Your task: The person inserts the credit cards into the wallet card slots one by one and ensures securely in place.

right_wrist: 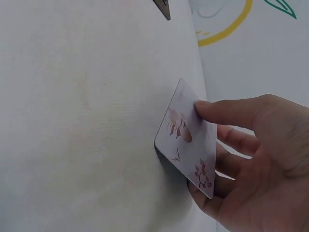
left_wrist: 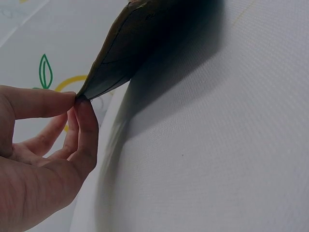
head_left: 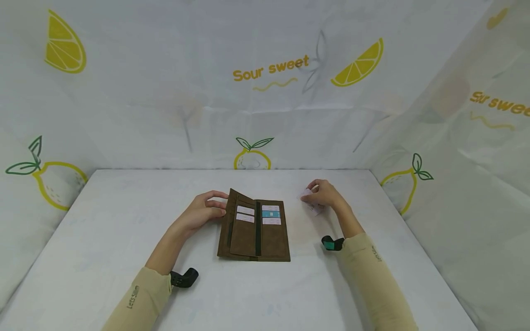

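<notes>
A brown wallet [head_left: 271, 241] lies opened out on the white table, its left cover tilted up. Cards [head_left: 271, 214] show in slots on both inner sides, one of them blue in the middle. My left hand [head_left: 199, 212] pinches the left cover's edge between thumb and fingers; the left wrist view shows the underside of that cover [left_wrist: 140, 48]. Off to the wallet's right, my right hand [head_left: 325, 194] holds a pale card [right_wrist: 186, 140] with pinkish-red flower prints. In the right wrist view the thumb lies on its printed face, with fingers behind, and a corner is close to the tabletop.
The white table [head_left: 256, 299] ends at a white cloth backdrop [head_left: 165, 69] printed with lemons and lettering, which also hangs at both sides. Black wrist devices [head_left: 185, 278] sit at both sleeve cuffs. One wallet corner [right_wrist: 164, 7] enters the right wrist view at the top.
</notes>
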Demonstrator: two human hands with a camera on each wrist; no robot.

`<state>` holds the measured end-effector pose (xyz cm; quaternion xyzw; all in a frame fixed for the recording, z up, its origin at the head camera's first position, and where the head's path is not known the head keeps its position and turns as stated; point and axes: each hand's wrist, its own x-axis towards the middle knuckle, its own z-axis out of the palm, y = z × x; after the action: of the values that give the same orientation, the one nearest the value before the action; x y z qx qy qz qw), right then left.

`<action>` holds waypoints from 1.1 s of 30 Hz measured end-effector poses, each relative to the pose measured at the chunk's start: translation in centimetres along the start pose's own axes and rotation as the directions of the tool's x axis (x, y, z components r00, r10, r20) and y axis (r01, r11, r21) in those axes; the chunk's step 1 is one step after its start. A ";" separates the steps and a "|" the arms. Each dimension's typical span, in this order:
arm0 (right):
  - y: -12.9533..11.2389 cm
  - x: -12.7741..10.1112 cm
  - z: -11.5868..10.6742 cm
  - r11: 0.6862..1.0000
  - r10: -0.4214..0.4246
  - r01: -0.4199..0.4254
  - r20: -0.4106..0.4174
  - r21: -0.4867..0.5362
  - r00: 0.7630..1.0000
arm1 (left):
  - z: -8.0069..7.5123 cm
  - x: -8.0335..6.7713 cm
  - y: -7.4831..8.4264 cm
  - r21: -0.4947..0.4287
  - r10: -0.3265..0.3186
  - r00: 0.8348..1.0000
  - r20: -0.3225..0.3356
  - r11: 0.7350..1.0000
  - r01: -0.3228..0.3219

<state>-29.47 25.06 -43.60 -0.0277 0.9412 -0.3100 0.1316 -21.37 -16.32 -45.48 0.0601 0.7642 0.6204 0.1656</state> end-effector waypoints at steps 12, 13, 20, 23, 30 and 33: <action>-3.5 0.9 2.4 0.968 -0.027 0.044 -0.071 0.247 0.997 | 0.1 0.0 0.1 -0.011 0.003 1.000 -0.003 1.000 -0.003; -4.0 1.0 2.7 0.961 -0.023 0.043 -0.076 0.273 0.997 | 0.1 -0.1 0.1 -0.012 0.003 1.000 -0.004 1.000 -0.003; -6.2 1.4 4.5 0.926 -0.044 0.077 -0.098 0.368 0.994 | 0.1 -0.1 0.1 -0.031 0.003 1.000 0.000 1.000 -0.003; -6.8 1.6 5.3 0.913 -0.081 0.115 -0.101 0.392 0.992 | 0.1 -0.1 0.1 -0.029 0.011 1.000 0.006 1.000 -0.011; -8.1 1.7 7.0 0.884 -0.163 0.190 -0.100 0.426 0.982 | 0.1 0.0 0.1 -0.039 0.000 1.000 0.000 0.999 0.000; -8.5 1.7 7.5 0.880 -0.186 0.211 -0.101 0.425 0.977 | 0.1 0.0 0.1 -0.040 0.009 1.000 0.004 0.999 -0.009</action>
<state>-29.33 13.65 -44.76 -0.0850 0.8442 -0.5239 0.0750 -21.38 -16.16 -45.41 0.0616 0.7509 0.6363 0.1656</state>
